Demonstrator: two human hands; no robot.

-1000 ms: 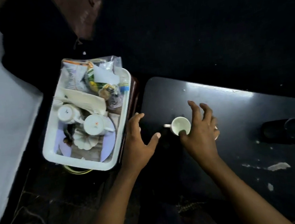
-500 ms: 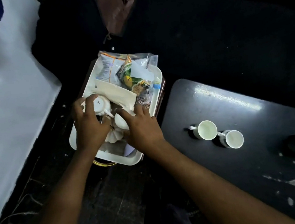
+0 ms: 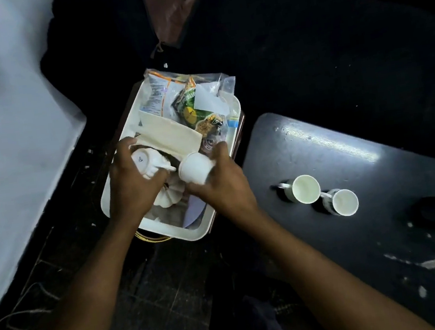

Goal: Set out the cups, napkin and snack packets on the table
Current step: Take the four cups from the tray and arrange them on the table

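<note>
Fingers of the left hand (image 3: 131, 183) curl round one cup (image 3: 147, 163), the right hand's (image 3: 223, 188) round a second cup (image 3: 195, 169), over the tray (image 3: 180, 232) — probably to join the two cups (image 3: 305, 189) on the tabletop (image 3: 359, 257) — while napkin (image 3: 172, 137) and snack packets (image 3: 185, 104) wait inside.

hands (image 3: 131, 186) gripping cups (image 3: 147, 162), white tray (image 3: 183, 230)
</note>
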